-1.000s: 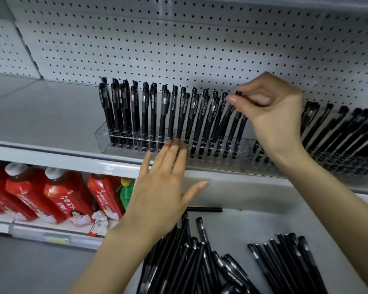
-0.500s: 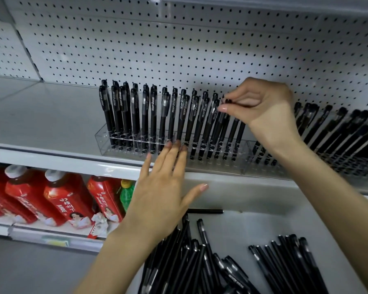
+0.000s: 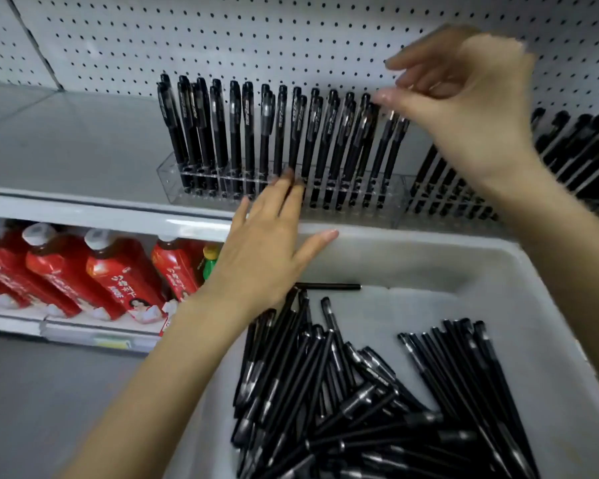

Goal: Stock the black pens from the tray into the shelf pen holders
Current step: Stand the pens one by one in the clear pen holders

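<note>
Black slim pens [image 3: 234, 133] stand in a clear plastic holder [image 3: 391, 202] at the grey shelf [image 3: 66, 143]'s front edge; our flat left hand [image 3: 263, 257] touches it, right hand [image 3: 471, 98] loose, empty.

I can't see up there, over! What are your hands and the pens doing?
Left hand flat against clear holder. Right hand loose above right-end pens, seemingly empty. Many loose pens in tray. Nothing blocking.
</note>
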Tool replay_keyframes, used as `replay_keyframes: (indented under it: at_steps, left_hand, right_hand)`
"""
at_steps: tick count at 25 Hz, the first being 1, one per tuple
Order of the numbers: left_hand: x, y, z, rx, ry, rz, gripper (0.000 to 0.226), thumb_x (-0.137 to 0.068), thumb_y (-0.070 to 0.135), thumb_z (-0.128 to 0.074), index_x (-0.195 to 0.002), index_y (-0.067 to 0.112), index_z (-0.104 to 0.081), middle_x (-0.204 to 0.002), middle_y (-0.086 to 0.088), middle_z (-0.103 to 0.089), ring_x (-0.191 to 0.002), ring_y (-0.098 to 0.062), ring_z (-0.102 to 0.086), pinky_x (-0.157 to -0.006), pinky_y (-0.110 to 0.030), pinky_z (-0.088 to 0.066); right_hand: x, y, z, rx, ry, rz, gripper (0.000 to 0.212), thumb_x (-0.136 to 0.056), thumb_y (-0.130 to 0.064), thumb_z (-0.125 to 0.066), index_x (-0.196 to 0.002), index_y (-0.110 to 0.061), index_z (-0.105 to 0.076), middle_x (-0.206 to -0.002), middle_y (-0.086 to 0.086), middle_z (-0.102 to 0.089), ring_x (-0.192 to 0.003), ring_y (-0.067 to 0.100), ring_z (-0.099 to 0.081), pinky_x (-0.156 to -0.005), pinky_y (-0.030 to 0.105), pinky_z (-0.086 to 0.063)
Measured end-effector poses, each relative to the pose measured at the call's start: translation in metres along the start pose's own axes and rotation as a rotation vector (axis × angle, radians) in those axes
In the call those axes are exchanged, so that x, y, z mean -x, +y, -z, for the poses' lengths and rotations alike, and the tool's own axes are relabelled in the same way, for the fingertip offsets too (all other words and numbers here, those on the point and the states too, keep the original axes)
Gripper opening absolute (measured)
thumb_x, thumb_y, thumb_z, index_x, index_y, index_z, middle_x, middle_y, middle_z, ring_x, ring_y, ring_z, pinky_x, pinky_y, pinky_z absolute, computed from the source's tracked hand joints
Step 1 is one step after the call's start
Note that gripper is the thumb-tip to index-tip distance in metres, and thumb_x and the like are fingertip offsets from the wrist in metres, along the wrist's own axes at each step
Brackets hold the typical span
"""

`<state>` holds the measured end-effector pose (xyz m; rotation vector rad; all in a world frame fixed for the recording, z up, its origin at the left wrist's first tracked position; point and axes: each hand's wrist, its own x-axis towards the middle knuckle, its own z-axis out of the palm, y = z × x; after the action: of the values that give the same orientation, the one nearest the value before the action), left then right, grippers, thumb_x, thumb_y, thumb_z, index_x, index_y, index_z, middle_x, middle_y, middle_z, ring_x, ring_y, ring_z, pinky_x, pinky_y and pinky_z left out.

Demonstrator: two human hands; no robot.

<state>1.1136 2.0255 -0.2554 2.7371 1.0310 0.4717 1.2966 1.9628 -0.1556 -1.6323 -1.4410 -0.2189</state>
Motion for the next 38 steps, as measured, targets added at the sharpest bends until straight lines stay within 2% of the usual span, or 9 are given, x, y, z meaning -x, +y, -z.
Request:
replay_keyframes:
  at_steps: [2, 5, 9, 12, 17, 26, 30, 35, 38]
  left_hand:
    - [0.004, 0.003, 0.005, 0.035, 0.010, -0.001, 0.081, -0.086, 0.065, -0.017, -0.149, 0.015, -0.015, -0.157, -0.001, -0.007, -0.143, -0.013, -0.005, -0.118, -0.041, -0.006]
    - [0.012, 0.004, 0.004, 0.034, -0.023, -0.001, 0.081, -0.086, 0.068, -0.016, -0.148, 0.016, -0.021, -0.155, -0.002, -0.018, -0.143, -0.013, -0.010, -0.117, -0.038, -0.003]
    - [0.025, -0.001, -0.012, -0.146, 0.012, -0.041, 0.084, -0.084, 0.070, -0.006, -0.146, 0.017, -0.026, -0.149, -0.002, -0.034, -0.140, -0.016, -0.022, -0.114, -0.037, -0.003]
    - [0.025, -0.001, -0.013, -0.160, 0.025, -0.058, 0.081, -0.086, 0.068, -0.008, -0.146, 0.017, -0.028, -0.146, -0.002, -0.038, -0.138, -0.018, -0.027, -0.115, -0.040, -0.007]
    - [0.028, 0.001, -0.015, -0.178, 0.035, -0.053, 0.080, -0.087, 0.067, -0.009, -0.145, 0.017, -0.028, -0.142, -0.002, -0.042, -0.135, -0.018, -0.031, -0.115, -0.040, -0.008]
    - [0.026, 0.002, -0.015, -0.198, 0.019, -0.043, 0.081, -0.086, 0.068, -0.006, -0.146, 0.017, -0.026, -0.142, -0.001, -0.041, -0.135, -0.018, -0.030, -0.115, -0.039, -0.007]
    - [0.026, 0.005, -0.014, -0.200, 0.000, -0.037, 0.084, -0.084, 0.070, -0.002, -0.147, 0.019, -0.024, -0.146, 0.000, -0.037, -0.138, -0.015, -0.025, -0.115, -0.039, -0.005]
    - [0.023, 0.012, 0.001, -0.056, -0.004, -0.008, 0.082, -0.083, 0.073, -0.006, -0.148, 0.024, -0.018, -0.155, 0.004, -0.018, -0.141, -0.011, -0.013, -0.115, -0.032, -0.001]
    - [0.011, 0.019, 0.017, -0.022, 0.015, -0.031, 0.080, -0.081, 0.067, -0.012, -0.149, 0.024, -0.017, -0.155, 0.005, -0.014, -0.140, -0.011, -0.012, -0.114, -0.032, -0.005]
  right_hand:
    - [0.016, -0.014, 0.015, -0.090, -0.067, 0.014, 0.025, -0.081, -0.028, -0.073, -0.100, -0.012, -0.067, -0.084, -0.002, -0.066, -0.070, 0.004, -0.064, -0.067, 0.016, -0.053]
    - [0.065, -0.019, 0.016, -0.336, -0.387, -0.191, 0.018, -0.074, -0.016, -0.075, -0.090, -0.009, -0.070, -0.074, 0.002, -0.070, -0.063, 0.009, -0.066, -0.061, 0.019, -0.056]
    - [0.140, 0.020, -0.014, -0.271, -0.778, -0.458, 0.010, -0.069, -0.023, -0.077, -0.077, -0.018, -0.072, -0.068, -0.003, -0.068, -0.058, 0.000, -0.060, -0.060, 0.018, -0.050]
    - [0.161, 0.042, -0.022, -0.167, -0.896, -0.569, 0.012, -0.071, -0.024, -0.080, -0.077, -0.017, -0.074, -0.067, -0.008, -0.067, -0.056, -0.007, -0.053, -0.061, 0.009, -0.040]
    - [0.168, 0.038, -0.024, -0.210, -1.042, -0.637, 0.015, -0.070, -0.025, -0.081, -0.072, -0.016, -0.070, -0.064, -0.005, -0.064, -0.059, 0.001, -0.055, -0.061, 0.015, -0.044]
    - [0.168, 0.035, -0.023, -0.122, -1.061, -0.584, 0.011, -0.082, -0.025, -0.071, -0.072, -0.021, -0.067, -0.056, -0.012, -0.055, -0.052, -0.004, -0.048, -0.058, 0.015, -0.040]
    - [0.161, 0.035, -0.015, -0.188, -1.014, -0.612, 0.010, -0.088, -0.019, -0.063, -0.079, -0.014, -0.061, -0.075, 0.003, -0.070, -0.060, 0.007, -0.054, -0.064, 0.033, -0.047]
    - [0.118, 0.020, 0.007, -0.502, -0.648, -0.643, 0.013, -0.084, -0.008, -0.064, -0.090, -0.002, -0.054, -0.078, 0.015, -0.073, -0.074, 0.026, -0.070, -0.066, 0.026, -0.057]
    - [0.078, 0.011, 0.021, -0.473, -0.374, -0.446, 0.022, -0.078, -0.014, -0.067, -0.098, -0.011, -0.058, -0.080, 0.012, -0.072, -0.077, 0.019, -0.072, -0.065, 0.027, -0.058]
